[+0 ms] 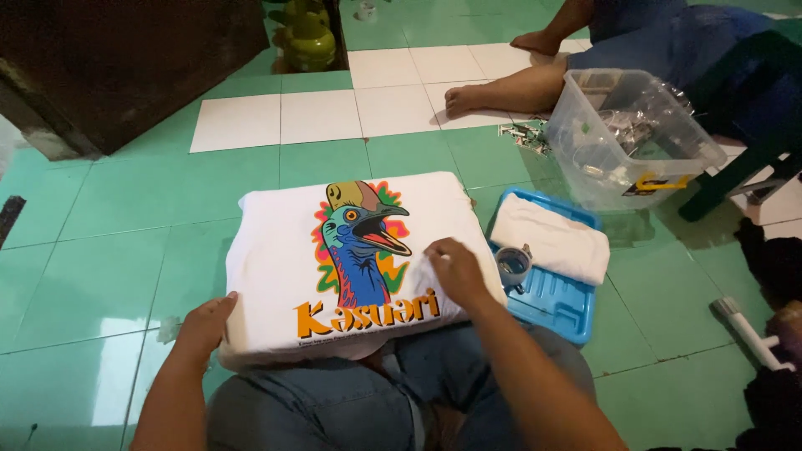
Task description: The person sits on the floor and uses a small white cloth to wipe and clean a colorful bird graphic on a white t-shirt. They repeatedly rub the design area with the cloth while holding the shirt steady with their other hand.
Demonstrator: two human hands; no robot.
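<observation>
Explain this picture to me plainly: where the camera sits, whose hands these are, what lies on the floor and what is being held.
There is no machine here. One camera sits on a person's head and looks down, so the two bare forearms coming up from the bottom edge are that person's own, above their knees in blue jeans.

The left hand holds the near left edge of a folded white T-shirt with a colourful bird print. The right hand rests flat on the shirt's right side, beside the print.

The shirt lies partly on the lap and partly on a floor of green and white tiles. To its right is a blue tray bearing a folded white cloth and a roll of tape. Beyond it stands a clear plastic tub of small items. A second person's bare foot shows behind.
</observation>
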